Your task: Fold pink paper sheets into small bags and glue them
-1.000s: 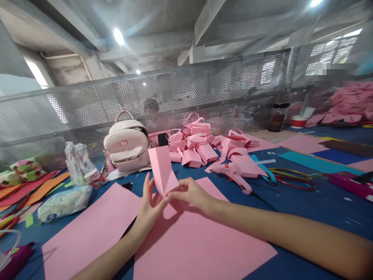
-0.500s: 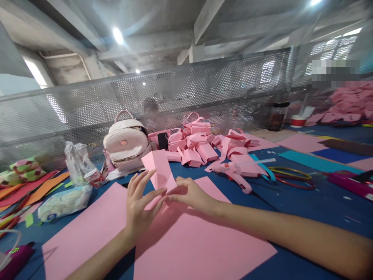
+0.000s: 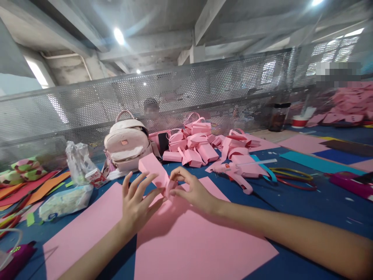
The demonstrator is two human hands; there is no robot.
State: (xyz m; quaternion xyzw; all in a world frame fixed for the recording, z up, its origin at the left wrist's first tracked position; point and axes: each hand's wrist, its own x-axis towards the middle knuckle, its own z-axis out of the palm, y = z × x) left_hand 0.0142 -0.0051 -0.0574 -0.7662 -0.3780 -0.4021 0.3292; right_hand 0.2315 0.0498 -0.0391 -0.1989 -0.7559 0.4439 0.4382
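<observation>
— So, closest to the camera, what lies under the arms?

— Two big pink sheets (image 3: 186, 241) flat on the blue desk (image 3: 314, 206), side by side with a dark gap between, likely spread out as stock ready to hand.

— And the hands?

— Just above them. The left hand (image 3: 135, 204) has its fingers fanned wide, only the tips against a folded pink paper piece (image 3: 154, 171), as if steadying it. The right hand (image 3: 190, 190) has its grip pinched together on the piece's lower end, so the strip leans up and to the left, off the desk.

— Further out?

— A pink glue gun (image 3: 237, 175) lies to the right. A plastic bag (image 3: 77, 165) sits at the left. Beyond, a pale backpack (image 3: 126, 144) stands beside a pile of finished pink paper bags (image 3: 201, 146), heaped against the mesh screen (image 3: 204, 89).
</observation>
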